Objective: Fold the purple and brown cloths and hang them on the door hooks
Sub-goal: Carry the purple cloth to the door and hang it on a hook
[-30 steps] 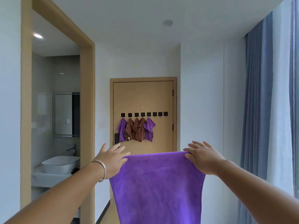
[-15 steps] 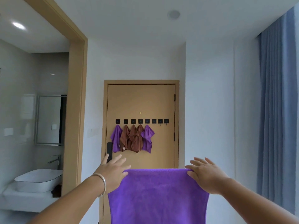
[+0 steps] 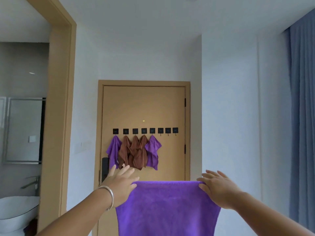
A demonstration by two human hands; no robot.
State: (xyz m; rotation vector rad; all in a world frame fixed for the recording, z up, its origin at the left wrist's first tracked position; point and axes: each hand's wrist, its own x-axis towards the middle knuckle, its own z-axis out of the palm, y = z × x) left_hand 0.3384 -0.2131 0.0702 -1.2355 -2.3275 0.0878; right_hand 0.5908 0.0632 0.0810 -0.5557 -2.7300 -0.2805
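Observation:
A purple cloth (image 3: 167,210) hangs spread flat in front of me. My left hand (image 3: 120,186) pinches its top left corner with thumb and fingers, the other fingers stretched forward. My right hand (image 3: 217,189) pinches the top right corner the same way. Ahead stands a tan door (image 3: 144,108) with a row of several black hooks (image 3: 144,130). Two purple cloths (image 3: 113,151) (image 3: 152,152) and brown cloths (image 3: 134,153) between them hang from the left hooks. Three hooks at the right (image 3: 167,130) are bare.
On the left a wood-framed doorway (image 3: 58,116) opens to a bathroom with a white basin (image 3: 16,210) and a mirror (image 3: 23,130). Blue curtains (image 3: 302,116) hang at the right. A black lock handle (image 3: 104,168) sits on the door's left edge.
The door has come nearer and looms larger as I walk toward it. Both hands keep holding the purple cloth by its top corners, now lower in view.

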